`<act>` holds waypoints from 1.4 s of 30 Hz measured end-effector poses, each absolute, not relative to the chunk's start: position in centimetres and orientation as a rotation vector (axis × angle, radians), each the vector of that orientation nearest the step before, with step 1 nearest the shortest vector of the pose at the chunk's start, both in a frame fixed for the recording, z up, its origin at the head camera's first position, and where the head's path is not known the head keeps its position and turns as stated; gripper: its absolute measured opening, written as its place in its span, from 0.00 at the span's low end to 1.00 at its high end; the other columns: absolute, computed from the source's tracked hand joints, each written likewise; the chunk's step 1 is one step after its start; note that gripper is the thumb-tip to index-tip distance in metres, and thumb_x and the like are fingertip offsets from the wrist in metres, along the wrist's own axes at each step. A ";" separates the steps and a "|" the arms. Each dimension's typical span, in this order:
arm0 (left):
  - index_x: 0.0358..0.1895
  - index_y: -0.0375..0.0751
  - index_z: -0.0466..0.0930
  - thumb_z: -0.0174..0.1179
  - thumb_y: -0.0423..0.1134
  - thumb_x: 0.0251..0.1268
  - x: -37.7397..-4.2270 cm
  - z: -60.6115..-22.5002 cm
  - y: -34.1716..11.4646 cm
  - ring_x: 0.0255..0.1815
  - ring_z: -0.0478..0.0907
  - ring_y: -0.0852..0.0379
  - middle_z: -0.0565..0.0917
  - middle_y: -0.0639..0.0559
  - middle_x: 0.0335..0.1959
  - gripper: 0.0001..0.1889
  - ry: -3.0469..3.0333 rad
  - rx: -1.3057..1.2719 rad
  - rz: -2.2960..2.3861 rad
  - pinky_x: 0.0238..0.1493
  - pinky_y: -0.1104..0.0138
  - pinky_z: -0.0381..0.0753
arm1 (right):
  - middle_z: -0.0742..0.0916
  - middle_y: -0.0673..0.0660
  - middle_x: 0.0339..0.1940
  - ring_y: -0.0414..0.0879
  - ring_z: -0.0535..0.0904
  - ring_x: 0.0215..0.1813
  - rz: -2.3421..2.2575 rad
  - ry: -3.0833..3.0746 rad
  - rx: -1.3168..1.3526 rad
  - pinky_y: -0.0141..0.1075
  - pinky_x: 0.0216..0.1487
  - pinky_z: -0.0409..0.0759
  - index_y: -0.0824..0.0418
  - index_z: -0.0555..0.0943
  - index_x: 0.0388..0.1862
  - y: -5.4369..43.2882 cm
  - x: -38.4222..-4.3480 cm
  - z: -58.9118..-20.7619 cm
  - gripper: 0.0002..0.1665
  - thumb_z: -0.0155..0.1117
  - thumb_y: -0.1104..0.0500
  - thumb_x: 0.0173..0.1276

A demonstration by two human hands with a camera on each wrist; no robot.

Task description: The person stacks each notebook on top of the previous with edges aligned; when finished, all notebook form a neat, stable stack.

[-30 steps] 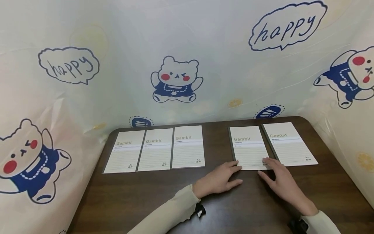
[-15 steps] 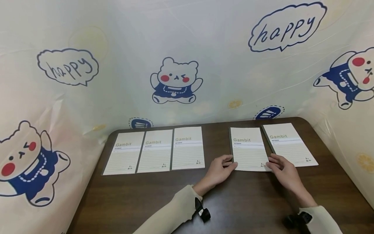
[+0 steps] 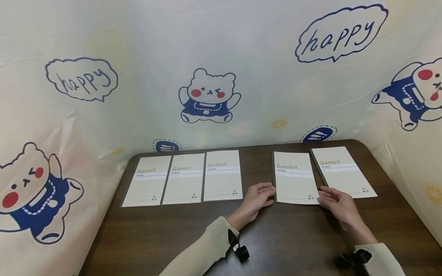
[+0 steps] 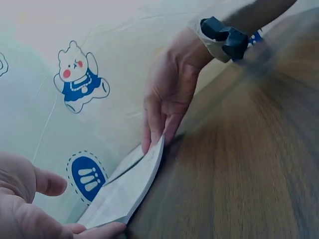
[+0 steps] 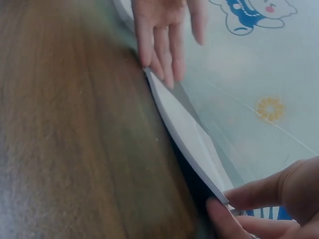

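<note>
A white notebook (image 3: 295, 182) with "Gambit" on its cover lies between my two hands, its front edge bowed and raised off the table in the wrist views. At its front right corner my right hand (image 3: 340, 207) pinches the notebook between thumb and fingers. My left hand (image 3: 254, 200) touches the dark spine side near the front left corner with straight fingers. In the left wrist view the left thumb (image 4: 50, 182) stands away from the cover. Just right of this notebook lies a second one (image 3: 343, 172), close to my right fingers.
Three more notebooks, the left (image 3: 146, 182), middle (image 3: 183, 179) and right one (image 3: 222, 176), lie side by side on the left of the brown table (image 3: 165, 230). A printed curtain (image 3: 138, 115) with bears rises behind the table's far edge.
My hands have gone from resting on the notebook's front corners to its sides. The right hand now pinches a corner; the left thumb has come off the cover. The notebook has shifted slightly right.
</note>
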State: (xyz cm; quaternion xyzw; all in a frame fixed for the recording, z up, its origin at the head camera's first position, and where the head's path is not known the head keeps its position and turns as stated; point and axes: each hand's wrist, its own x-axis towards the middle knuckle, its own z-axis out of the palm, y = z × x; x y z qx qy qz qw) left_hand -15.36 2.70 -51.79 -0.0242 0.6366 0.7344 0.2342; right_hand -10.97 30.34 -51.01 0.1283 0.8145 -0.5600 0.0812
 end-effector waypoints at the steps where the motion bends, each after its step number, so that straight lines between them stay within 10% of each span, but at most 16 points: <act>1: 0.69 0.30 0.74 0.63 0.38 0.74 -15.4 -51.8 2.8 0.65 0.82 0.46 0.84 0.39 0.61 0.25 1.740 -0.070 2.019 0.60 0.57 0.87 | 0.85 0.69 0.58 0.22 0.81 0.43 -1.687 2.401 0.389 0.23 0.46 0.85 0.80 0.63 0.76 30.5 -11.0 -51.0 0.36 0.64 0.66 0.76; 15: 0.68 0.29 0.77 0.68 0.23 0.60 -15.0 -51.4 3.1 0.48 0.86 0.55 0.83 0.38 0.57 0.29 1.845 -0.015 1.983 0.50 0.64 0.90 | 0.86 0.45 0.44 0.32 0.84 0.43 -1.840 2.207 0.292 0.29 0.48 0.88 0.80 0.55 0.78 30.5 -10.7 -51.3 0.42 0.64 0.70 0.73; 42: 0.60 0.35 0.80 0.71 0.21 0.51 -14.3 -50.8 -2.5 0.43 0.86 0.51 0.84 0.38 0.49 0.28 2.152 0.149 1.897 0.40 0.68 0.85 | 0.86 0.67 0.53 0.36 0.86 0.41 -1.740 2.303 0.153 0.33 0.43 0.89 0.74 0.63 0.71 25.7 -10.6 -49.3 0.38 0.71 0.68 0.68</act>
